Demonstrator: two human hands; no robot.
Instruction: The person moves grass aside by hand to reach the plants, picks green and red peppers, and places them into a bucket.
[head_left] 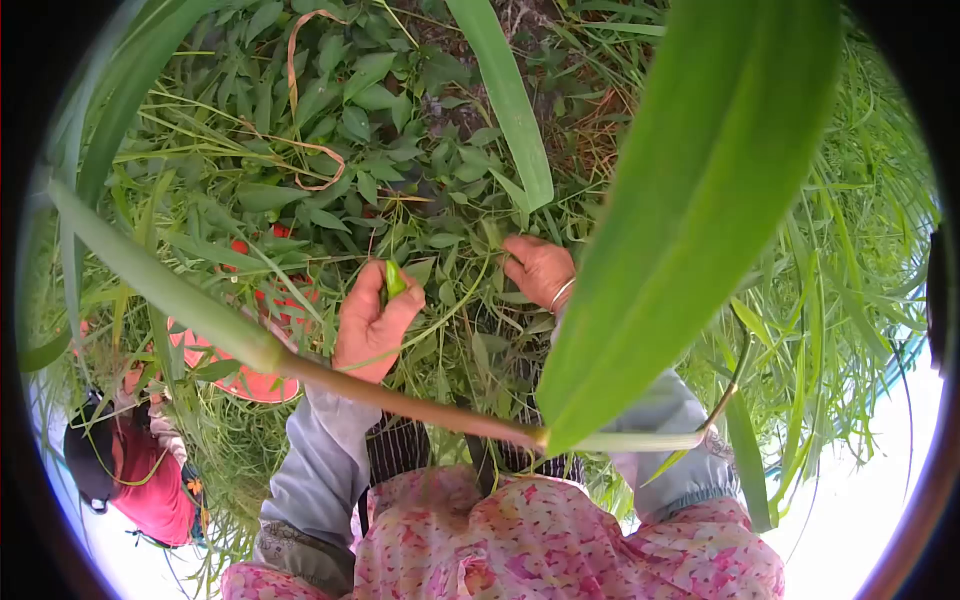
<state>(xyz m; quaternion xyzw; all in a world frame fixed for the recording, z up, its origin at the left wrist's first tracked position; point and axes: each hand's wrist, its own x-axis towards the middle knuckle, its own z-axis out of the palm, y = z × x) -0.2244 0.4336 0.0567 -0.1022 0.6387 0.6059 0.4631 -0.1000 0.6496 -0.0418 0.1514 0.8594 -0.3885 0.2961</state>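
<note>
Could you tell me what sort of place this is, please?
Most likely an outdoor field or vegetable patch: dense leafy plants, tall grass, and the left hand holding a small green pod.

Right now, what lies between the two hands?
Head view: thin stems and leaves fill the gap between the left hand, pinching a green piece, and the right hand.

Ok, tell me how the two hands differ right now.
The left hand is closed around a small green pod; the right hand reaches into the leaves, its grip hidden. The right hand has a bangle at the wrist; the left hand shows none. Both come out of grey sleeves.
</note>
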